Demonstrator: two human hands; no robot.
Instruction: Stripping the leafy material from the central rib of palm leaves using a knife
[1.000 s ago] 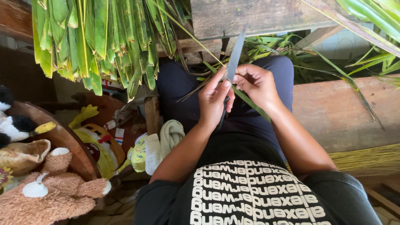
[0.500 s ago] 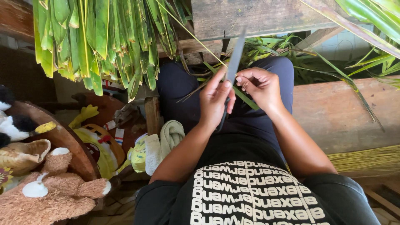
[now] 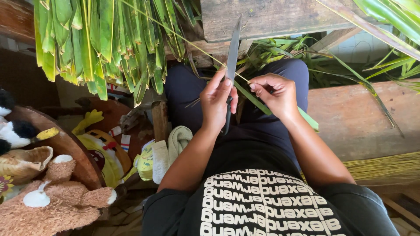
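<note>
From the head camera, looking down over a black shirt with white lettering, both bare forearms reach forward from the body and meet above the lap, over dark blue trousers.

The left forearm rises from lower left, elbow bent, wrist turned so the back of the left hand (image 3: 215, 105) faces the camera. Its fingers are curled tight around the dark handle of a long, narrow grey-bladed knife (image 3: 232, 48); the thumb lies up along the base of the blade. The blade points up and away from the body, slightly tilted, its tip reaching the weathered wooden plank (image 3: 271, 17) at the top of the view.

The right forearm comes in from lower right, wrist bent inward. The right hand (image 3: 276, 94) is closed into a loose fist, fingertips pinching a long, flat green palm leaf strip (image 3: 256, 99) with its thin pale yellow midrib (image 3: 192, 43). The strip runs slantwise beneath the hand, from just beside the blade down to the right past the wrist; the midrib stretches up and left from the fingertips, crossing the blade.

A bundle of hanging green leaves (image 3: 100, 43) fills the upper left. Brown and white plush toys (image 3: 52, 192) lie at lower left, well apart from the hands. A rolled pale cloth (image 3: 177, 142) sits beside the left elbow.
</note>
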